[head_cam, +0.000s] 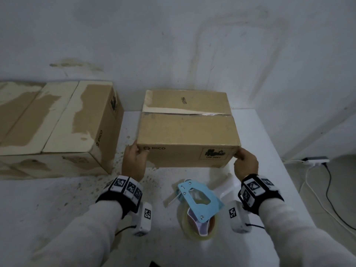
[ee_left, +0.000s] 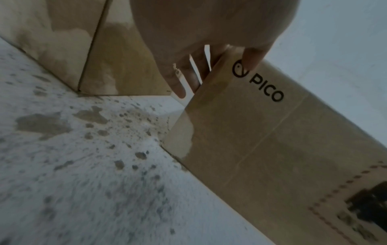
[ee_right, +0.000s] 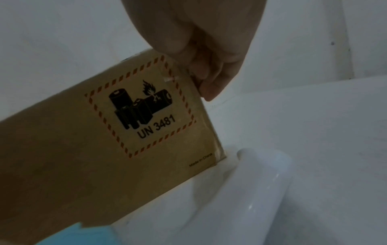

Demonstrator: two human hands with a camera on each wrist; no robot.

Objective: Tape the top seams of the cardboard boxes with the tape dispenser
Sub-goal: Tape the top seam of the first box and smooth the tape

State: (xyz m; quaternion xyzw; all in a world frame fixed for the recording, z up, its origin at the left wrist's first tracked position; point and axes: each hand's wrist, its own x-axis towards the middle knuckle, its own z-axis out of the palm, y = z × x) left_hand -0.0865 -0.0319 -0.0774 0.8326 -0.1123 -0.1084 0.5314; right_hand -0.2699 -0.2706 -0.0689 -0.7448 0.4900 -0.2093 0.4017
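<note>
Head view first: we hold a closed cardboard box [head_cam: 187,130] at its two near top corners, on a white table [head_cam: 269,143]. Our left hand [head_cam: 134,160] grips the near left corner, thumb on the front face by the PICO logo [head_cam: 155,148], fingers round the side. Our right hand [head_cam: 245,160] grips the near right corner, just beside the battery warning label [head_cam: 213,154]. Across the box top runs the seam [head_cam: 186,112], with a strip of pale torn paper along it. The tape dispenser [head_cam: 198,205], with a light blue plate and a roll of clear tape, lies on the table between our wrists, near the box front and not touching it. To the left stand larger cardboard boxes [head_cam: 57,124] with worn, peeled tops, close to the held box but apart from it. A power strip [head_cam: 316,160] and cables lie on the floor to the right.

Left wrist view: the left hand [ee_left: 205,33] clasps the box edge, thumb [ee_left: 253,56] pressed on the face beside the logo, fingers [ee_left: 180,77] down the side. The tabletop [ee_left: 83,165] here is stained with dark specks.

Right wrist view: the right hand [ee_right: 199,41] pinches the box corner above the UN 3481 label [ee_right: 142,107], fingertips [ee_right: 209,92] curled over the side edge. The dispenser's white handle [ee_right: 261,182] lies just beside the bottom corner of the box.
</note>
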